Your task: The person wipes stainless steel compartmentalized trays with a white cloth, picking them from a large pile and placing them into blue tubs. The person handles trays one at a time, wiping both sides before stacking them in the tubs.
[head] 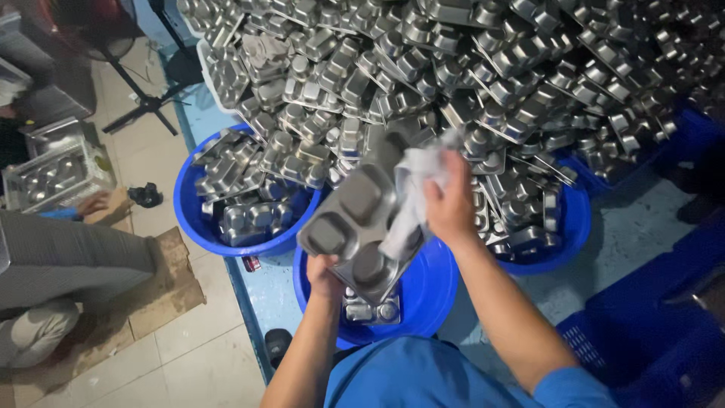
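Note:
My left hand (pixel 325 273) grips the lower edge of a steel compartment tray (pixel 355 219), held tilted with its underside toward me. My right hand (pixel 451 204) presses a white cloth (pixel 411 193) against the tray's right side. Both hands are above a blue round tub (pixel 430 295) that holds another steel tray at its bottom.
A huge heap of steel trays (pixel 453 68) fills the top of the view. Two more blue tubs, one at the left (pixel 196 219) and one at the right (pixel 574 227), hold trays. Another person (pixel 68 261) sits on cardboard at left. Blue crates (pixel 649 340) stand at lower right.

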